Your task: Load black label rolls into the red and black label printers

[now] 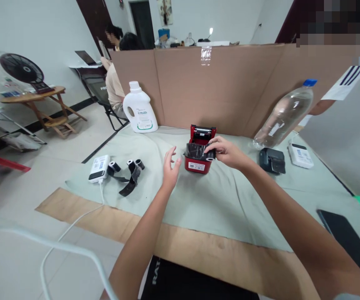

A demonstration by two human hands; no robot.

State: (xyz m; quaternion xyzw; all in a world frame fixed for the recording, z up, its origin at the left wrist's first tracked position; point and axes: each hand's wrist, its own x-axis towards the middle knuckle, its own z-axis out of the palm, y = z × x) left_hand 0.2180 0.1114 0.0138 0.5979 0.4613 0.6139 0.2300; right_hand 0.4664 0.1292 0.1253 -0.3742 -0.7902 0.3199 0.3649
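Note:
A small red printer stands on the cloth in front of me with its lid raised. My right hand grips a black paper roll with a white core at the printer's right front edge. Black paper from it stretches across the printer's opening. To the left of the printer is my left hand, fingers apart and holding nothing; it looks just clear of the red body. How far the roll sits inside the printer is hard to tell.
Left on the cloth lie several black rolls and a white power bank with a cable. Behind are a white jug, a cardboard wall and a leaning plastic bottle. A black device, another white power bank and a phone are right.

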